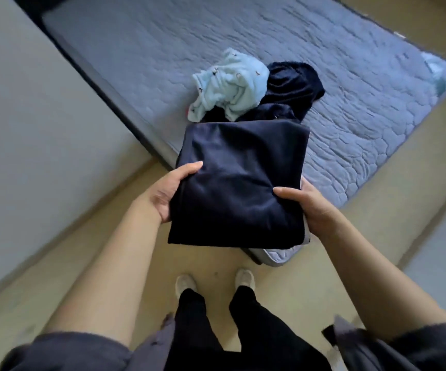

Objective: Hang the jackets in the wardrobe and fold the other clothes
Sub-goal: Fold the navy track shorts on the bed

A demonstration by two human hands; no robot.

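Note:
A folded dark navy garment (237, 183) is held in the air over the near corner of the bed. My left hand (169, 190) grips its left edge, thumb on top and fingers underneath. My right hand (307, 206) grips its right edge the same way. Behind it on the bed lies a crumpled light blue fleece garment (229, 87) with small dark marks. Beside and under that lies a crumpled dark navy fleecy garment (294, 89).
The bed (363, 108) has a grey-blue quilted cover and runs away toward the upper right. A pale wall (29, 129) stands to the left. My feet in light shoes (213, 283) stand on the tan floor at the bed's corner.

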